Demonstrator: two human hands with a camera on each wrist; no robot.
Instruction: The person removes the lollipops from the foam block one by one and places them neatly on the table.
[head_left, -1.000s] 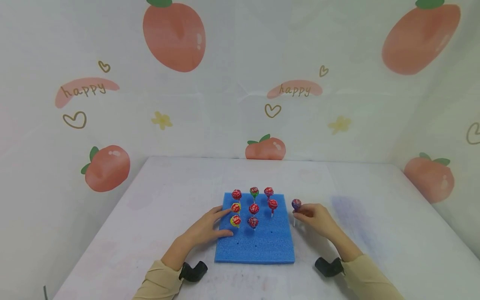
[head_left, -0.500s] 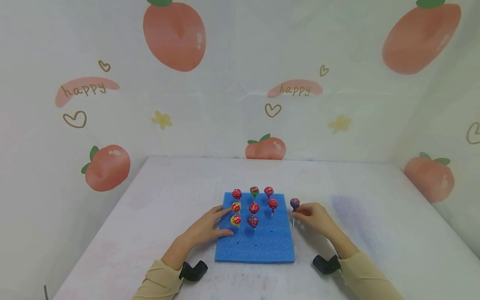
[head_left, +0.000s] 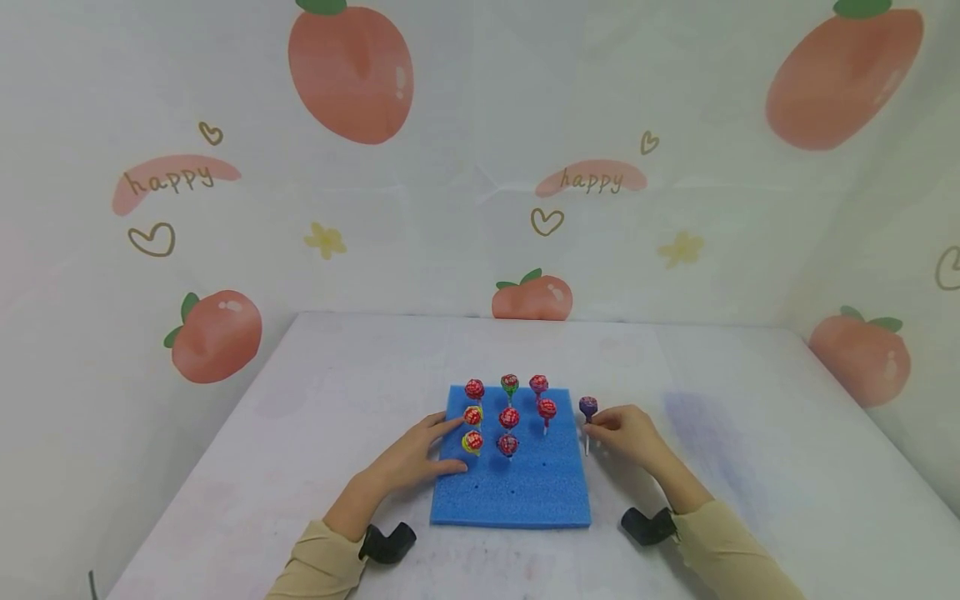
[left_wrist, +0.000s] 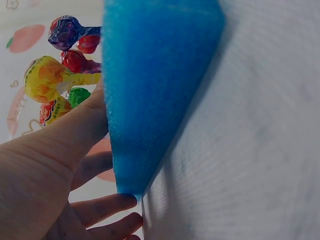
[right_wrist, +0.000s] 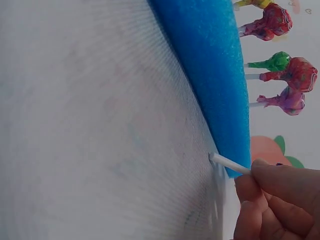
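My right hand [head_left: 632, 433] pinches a purple-wrapped lollipop [head_left: 588, 406] by its stick, between thumb and fingertips. It is held upright just right of a blue foam block [head_left: 525, 510]. In the right wrist view the bare end of the white stick [right_wrist: 230, 163] points out past the fingers, while the candy is hidden. My left hand [head_left: 408, 454] rests at the block's left edge, thumb on top and fingers spread along the side. Several lollipops stand in the foam in rows, among them a yellow-wrapped lollipop [left_wrist: 45, 79] close to the left thumb.
Small dark holes [head_left: 513, 492] dot the near part of the foam. The block lies on a white-covered table [head_left: 352, 358], backed by a white curtain [head_left: 450, 208] printed with fruit. Black wrist mounts [head_left: 387, 543] sit at both sleeves.
The right hand has tilted the lollipop more upright and shifted slightly left, so more of its stick shows. The right forearm has moved a little left; the left hand stays put.
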